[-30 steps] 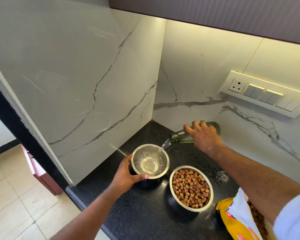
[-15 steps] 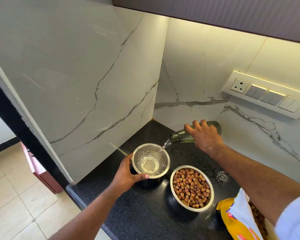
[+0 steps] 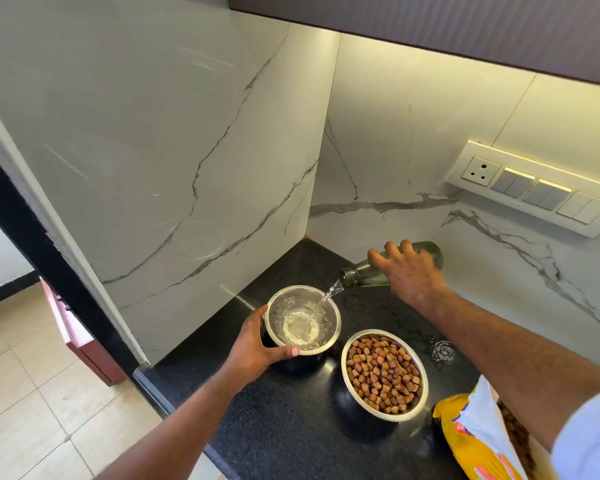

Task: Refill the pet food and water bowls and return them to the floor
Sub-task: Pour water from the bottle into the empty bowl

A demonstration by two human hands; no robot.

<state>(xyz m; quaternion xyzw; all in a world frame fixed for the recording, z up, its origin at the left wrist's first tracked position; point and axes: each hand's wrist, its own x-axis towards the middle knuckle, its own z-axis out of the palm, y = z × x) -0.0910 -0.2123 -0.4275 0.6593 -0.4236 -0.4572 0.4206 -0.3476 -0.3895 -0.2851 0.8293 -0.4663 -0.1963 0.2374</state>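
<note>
Right hand [image 3: 409, 275] curled round a green glass bottle [image 3: 364, 276], tipped nearly flat — water streams from its mouth into the steel water bowl [image 3: 303, 318] on the black counter [image 3: 278, 424]. Left hand [image 3: 257, 348] grips that bowl's near rim. Food bowl [image 3: 383, 374] just beside it, full of kibble — opened food bag [image 3: 471, 441] at right.

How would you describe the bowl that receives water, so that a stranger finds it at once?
Look at the black countertop in the marble corner. Two steel bowls stand there; take the water bowl nearer the corner, which the left hand grips. Unlike the kibble bowl, it holds clear water, poured from a green bottle.
</note>
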